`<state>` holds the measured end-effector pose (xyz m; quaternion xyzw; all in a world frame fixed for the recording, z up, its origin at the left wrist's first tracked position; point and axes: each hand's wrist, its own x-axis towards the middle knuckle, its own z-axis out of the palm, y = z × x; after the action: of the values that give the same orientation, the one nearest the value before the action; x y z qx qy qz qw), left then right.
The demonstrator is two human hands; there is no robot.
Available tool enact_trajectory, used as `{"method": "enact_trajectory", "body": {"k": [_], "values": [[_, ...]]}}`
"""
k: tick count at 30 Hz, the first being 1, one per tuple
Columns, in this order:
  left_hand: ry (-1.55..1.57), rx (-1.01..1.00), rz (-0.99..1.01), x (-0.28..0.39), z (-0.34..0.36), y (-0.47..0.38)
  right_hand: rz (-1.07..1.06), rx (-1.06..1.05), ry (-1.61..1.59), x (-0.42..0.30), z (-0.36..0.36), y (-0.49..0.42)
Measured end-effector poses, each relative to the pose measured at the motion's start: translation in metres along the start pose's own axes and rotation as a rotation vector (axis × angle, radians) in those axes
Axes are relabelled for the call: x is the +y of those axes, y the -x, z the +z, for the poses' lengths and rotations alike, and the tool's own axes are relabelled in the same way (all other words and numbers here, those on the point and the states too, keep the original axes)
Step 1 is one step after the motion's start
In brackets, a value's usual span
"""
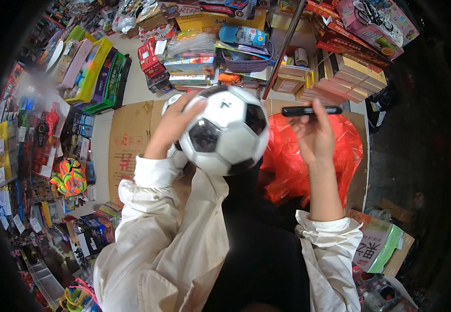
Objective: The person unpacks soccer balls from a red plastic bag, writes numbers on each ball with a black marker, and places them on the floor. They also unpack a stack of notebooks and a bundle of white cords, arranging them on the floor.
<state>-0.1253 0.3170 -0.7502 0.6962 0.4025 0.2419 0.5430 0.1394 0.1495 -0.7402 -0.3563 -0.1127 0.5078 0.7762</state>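
A black-and-white soccer ball [231,134] is held up in front of my chest, slightly blurred. My left hand [182,117] grips it from the left side, thumb across the upper panel. A small dark mark shows on a white panel near the top. Behind that hand and wrist, another black-and-white ball [177,159] shows only in part. To the right, apart from the ball, my right hand [314,134] holds a black marker pen [312,111] level between thumb and fingers. Below and behind this hand lies a red plastic bag [288,156], crumpled and bulging; its contents are hidden.
Flattened cardboard [129,136] covers the floor in front of me. A metal pole [284,50] slants down beyond the ball. Boxed goods, a purple basket [247,64] and stacked books or paper [346,78] line the far side. Packaged toys crowd the left; a carton [377,243] stands lower right.
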Motion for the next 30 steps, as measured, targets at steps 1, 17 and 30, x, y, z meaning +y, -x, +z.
{"method": "enact_trajectory", "body": {"k": [1, 17, 30], "values": [[0.274, -0.051, -0.157, -0.018, -0.011, -0.003, 0.013, -0.020, 0.013, 0.013, -0.005, 0.000], [1.214, 0.053, -0.456, -0.192, 0.043, -0.023, -0.447, -0.046, 1.214, 0.168, -0.035, -0.111], [0.304, 0.459, -0.426, -0.295, 0.135, -0.046, -0.087, -0.235, 1.230, 0.176, -0.102, -0.119]]}}
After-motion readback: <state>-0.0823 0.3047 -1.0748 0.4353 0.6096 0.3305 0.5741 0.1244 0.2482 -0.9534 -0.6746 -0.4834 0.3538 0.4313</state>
